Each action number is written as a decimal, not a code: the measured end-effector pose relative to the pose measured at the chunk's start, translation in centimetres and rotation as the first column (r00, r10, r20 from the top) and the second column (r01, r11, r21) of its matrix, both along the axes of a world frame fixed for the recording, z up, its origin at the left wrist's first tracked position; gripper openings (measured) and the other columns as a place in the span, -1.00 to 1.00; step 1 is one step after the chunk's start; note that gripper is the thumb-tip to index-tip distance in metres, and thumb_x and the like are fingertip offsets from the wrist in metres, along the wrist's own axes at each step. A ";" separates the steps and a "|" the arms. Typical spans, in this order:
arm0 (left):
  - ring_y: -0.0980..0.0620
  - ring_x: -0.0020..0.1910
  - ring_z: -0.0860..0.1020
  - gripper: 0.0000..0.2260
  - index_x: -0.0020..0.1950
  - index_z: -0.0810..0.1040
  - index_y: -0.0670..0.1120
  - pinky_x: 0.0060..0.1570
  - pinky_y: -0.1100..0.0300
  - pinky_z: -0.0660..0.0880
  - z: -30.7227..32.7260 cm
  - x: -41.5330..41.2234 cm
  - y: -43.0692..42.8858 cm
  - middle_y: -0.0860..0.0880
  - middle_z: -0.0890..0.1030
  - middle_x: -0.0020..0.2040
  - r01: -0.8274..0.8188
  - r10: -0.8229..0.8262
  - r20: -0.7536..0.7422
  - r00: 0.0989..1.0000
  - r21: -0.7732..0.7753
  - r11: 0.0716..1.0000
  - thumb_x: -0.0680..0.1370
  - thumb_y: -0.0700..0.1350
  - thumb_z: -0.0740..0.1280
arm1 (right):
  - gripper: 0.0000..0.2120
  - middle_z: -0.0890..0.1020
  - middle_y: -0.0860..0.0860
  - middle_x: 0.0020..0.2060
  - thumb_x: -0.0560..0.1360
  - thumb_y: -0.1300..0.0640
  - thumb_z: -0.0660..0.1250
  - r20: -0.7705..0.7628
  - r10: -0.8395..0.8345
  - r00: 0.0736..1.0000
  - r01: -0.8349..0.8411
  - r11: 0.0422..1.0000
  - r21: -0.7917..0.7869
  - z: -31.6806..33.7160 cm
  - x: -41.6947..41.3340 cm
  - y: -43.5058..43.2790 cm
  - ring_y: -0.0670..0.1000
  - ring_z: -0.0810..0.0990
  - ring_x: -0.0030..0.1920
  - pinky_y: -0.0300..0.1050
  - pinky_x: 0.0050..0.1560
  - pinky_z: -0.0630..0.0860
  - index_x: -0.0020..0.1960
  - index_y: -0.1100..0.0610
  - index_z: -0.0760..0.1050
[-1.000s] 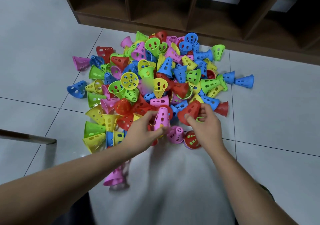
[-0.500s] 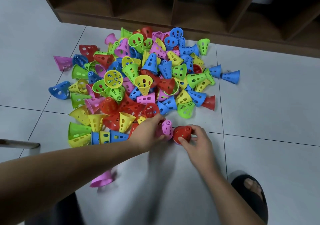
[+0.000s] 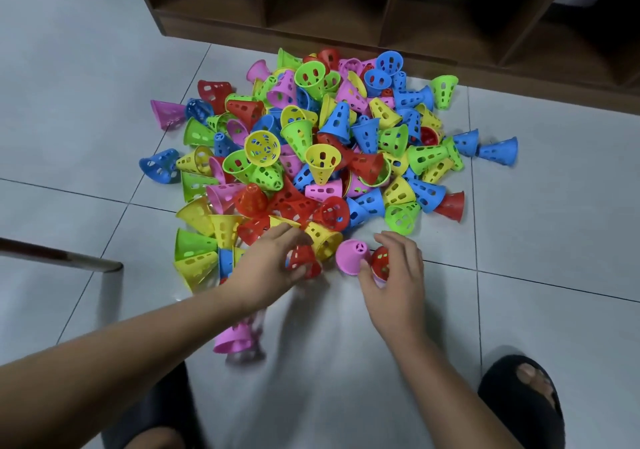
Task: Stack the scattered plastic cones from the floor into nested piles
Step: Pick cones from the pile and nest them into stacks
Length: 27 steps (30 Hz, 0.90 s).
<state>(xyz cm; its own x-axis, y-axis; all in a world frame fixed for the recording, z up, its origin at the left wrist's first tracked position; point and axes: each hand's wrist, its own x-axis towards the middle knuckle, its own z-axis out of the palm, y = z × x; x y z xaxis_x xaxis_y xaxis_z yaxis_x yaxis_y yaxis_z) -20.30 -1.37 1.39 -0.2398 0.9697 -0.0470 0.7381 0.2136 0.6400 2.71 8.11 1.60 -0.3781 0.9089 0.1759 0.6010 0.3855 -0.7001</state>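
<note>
On the left, a thin shiny metal bar (image 3: 62,256) lies low over the floor. Next to it is the big pile of cones (image 3: 322,151), red, blue, green, yellow and pink, all mixed up and tipped every way. At the near edge of the pile, the left hand (image 3: 273,268) has its fingers curled round a small red cone (image 3: 303,260). The left arm hides part of a pink stack (image 3: 235,339) of cones lying on its side, which looks blurry. A little to the right, a single pink cone (image 3: 351,256) lies with its tip up. It touches the right hand (image 3: 394,275), which curls its thumb and fingers round another red cone (image 3: 381,263). A black slipper (image 3: 519,403) with toes showing is at the bottom right.

The floor (image 3: 554,241) has big pale grey tiles, smooth, with thin dark lines. Behind the pile is a brown wooden shelf (image 3: 381,16) with open boxes.

The cones are thin plastic with little holes in their sides.
</note>
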 end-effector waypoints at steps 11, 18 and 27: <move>0.17 -0.20 0.51 -0.62 -0.06 0.41 0.11 -0.25 0.06 0.46 -0.9 -3.7 -11.3 0.14 0.52 -0.15 -0.435 0.433 -0.049 0.900 -0.165 0.885 0.44 0.20 0.57 | -0.68 0.52 -0.08 0.23 0.58 0.13 0.40 0.119 0.390 0.913 -0.378 0.919 -0.114 -2.8 -8.5 -6.0 -0.01 0.50 0.28 0.00 0.26 0.54 0.33 0.07 0.55; 0.05 -0.18 0.68 -0.24 0.23 0.37 0.04 -0.11 -0.03 0.67 -3.2 -3.1 -13.4 0.08 0.66 -0.07 -0.374 0.458 0.005 0.889 -0.569 0.732 0.32 0.56 0.44 | -0.50 0.45 -0.01 0.38 0.59 0.02 0.42 0.299 0.440 0.847 -0.415 0.898 -0.147 -4.1 -11.4 -8.1 0.06 0.45 0.39 0.02 0.30 0.54 0.49 0.06 0.45; 0.01 -0.03 0.65 -0.35 0.12 0.45 -0.03 0.03 0.00 0.64 -3.3 -2.2 -12.8 0.00 0.68 -0.02 -0.326 0.564 0.096 0.820 -0.732 0.599 0.30 0.33 0.62 | -0.35 0.55 -0.02 0.38 0.54 -0.07 0.47 0.577 0.401 0.712 -0.459 0.887 -0.050 -3.9 -14.8 -6.2 0.11 0.45 0.32 0.10 0.25 0.37 0.57 0.01 0.36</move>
<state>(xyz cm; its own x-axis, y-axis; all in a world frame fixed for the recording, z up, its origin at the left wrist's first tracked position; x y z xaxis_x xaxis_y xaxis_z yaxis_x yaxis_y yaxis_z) -22.54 -14.17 -1.88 -0.4910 0.4185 -0.7640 0.2348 0.9082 0.3465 -12.05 1.88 -2.33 -0.7795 0.6147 -0.1203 0.6235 0.7429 -0.2437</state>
